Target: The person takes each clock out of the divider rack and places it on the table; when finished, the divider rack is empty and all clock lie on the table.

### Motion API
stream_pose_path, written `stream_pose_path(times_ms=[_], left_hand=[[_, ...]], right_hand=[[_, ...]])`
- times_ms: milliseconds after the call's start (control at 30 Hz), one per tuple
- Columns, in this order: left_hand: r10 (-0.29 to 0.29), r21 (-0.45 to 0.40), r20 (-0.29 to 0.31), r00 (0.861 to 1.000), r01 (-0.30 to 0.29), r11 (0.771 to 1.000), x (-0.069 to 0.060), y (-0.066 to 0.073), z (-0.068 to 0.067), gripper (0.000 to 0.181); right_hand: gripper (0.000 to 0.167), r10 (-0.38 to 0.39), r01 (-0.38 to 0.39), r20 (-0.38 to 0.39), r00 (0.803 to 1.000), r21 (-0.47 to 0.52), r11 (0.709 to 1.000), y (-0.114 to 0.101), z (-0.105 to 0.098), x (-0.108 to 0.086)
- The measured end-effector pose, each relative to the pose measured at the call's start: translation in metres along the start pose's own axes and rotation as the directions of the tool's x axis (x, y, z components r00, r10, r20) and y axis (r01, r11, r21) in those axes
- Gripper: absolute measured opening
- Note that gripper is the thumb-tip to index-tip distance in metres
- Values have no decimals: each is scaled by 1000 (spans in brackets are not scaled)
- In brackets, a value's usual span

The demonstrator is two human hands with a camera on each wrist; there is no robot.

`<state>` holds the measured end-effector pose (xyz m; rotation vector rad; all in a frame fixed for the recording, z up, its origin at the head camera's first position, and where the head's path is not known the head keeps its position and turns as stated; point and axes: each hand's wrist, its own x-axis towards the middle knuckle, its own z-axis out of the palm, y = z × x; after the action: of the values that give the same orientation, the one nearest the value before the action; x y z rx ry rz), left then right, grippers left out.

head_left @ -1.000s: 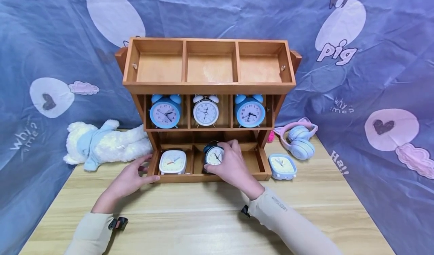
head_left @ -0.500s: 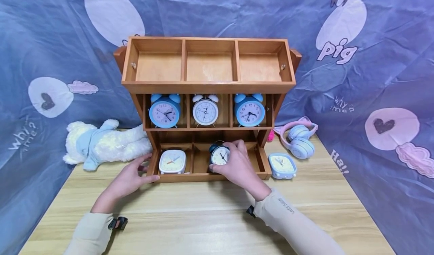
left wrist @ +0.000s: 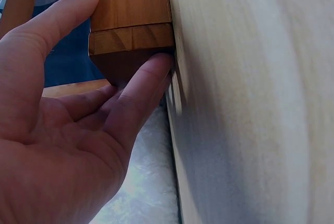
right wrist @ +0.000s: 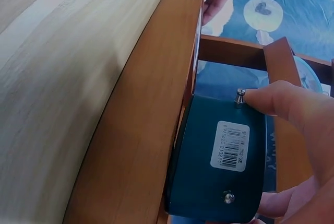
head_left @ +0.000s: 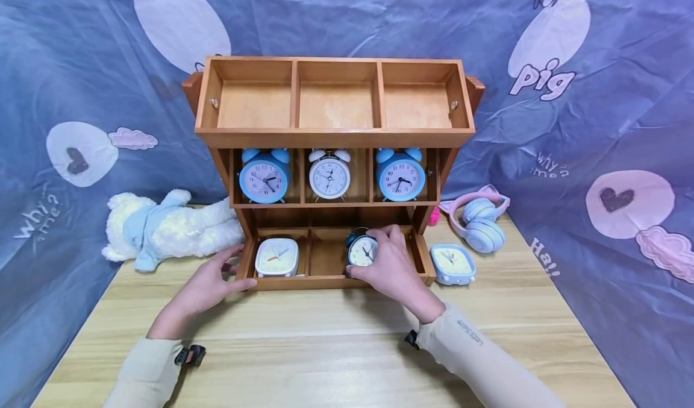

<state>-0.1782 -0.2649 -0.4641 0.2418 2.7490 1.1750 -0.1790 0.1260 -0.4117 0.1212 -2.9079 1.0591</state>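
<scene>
My right hand (head_left: 391,260) holds a small dark teal twin-bell alarm clock (head_left: 361,251) over the bottom row of the wooden shelf (head_left: 333,138). In the right wrist view, the clock's underside (right wrist: 209,135) faces the camera, with a barcode sticker and two metal feet. The thumb touches one foot; the other fingers are partly hidden. My left hand (head_left: 208,282) grips the shelf's lower left front corner (left wrist: 130,38), thumb on the front board and fingers against the end. A white square clock (head_left: 277,257) stands in the bottom left compartment.
Two blue twin-bell clocks (head_left: 264,180) and a white one (head_left: 329,178) stand in the middle row. A light blue square clock (head_left: 453,264) sits on the table right of the shelf, before cat-ear headphones (head_left: 479,221). A white plush bear (head_left: 173,227) lies at left.
My right hand has moved steadily to the right along the bottom row with the dark teal alarm clock. The left hand stays at the shelf's corner.
</scene>
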Motion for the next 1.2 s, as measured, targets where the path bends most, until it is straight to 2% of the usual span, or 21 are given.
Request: stream_pose_path(times_ms=[333, 600, 767, 1200], left_hand=[[1, 6, 7, 1000, -1, 1000, -2, 1, 0, 99], [5, 2, 1, 1000, -5, 1000, 1, 0, -1, 99], [4, 4, 9, 1000, -4, 1000, 0, 1, -2, 99], [-13, 1, 42, 999, 13, 1000, -3, -2, -4, 101]], right_hand=[[88, 24, -24, 2, 1000, -12, 1000, 14, -10, -3], [89, 16, -16, -1, 1000, -45, 999, 26, -25, -1], [89, 16, -16, 4, 1000, -31, 999, 31, -31, -3], [88, 27, -28, -16, 1000, -49, 998, 50, -48, -17]])
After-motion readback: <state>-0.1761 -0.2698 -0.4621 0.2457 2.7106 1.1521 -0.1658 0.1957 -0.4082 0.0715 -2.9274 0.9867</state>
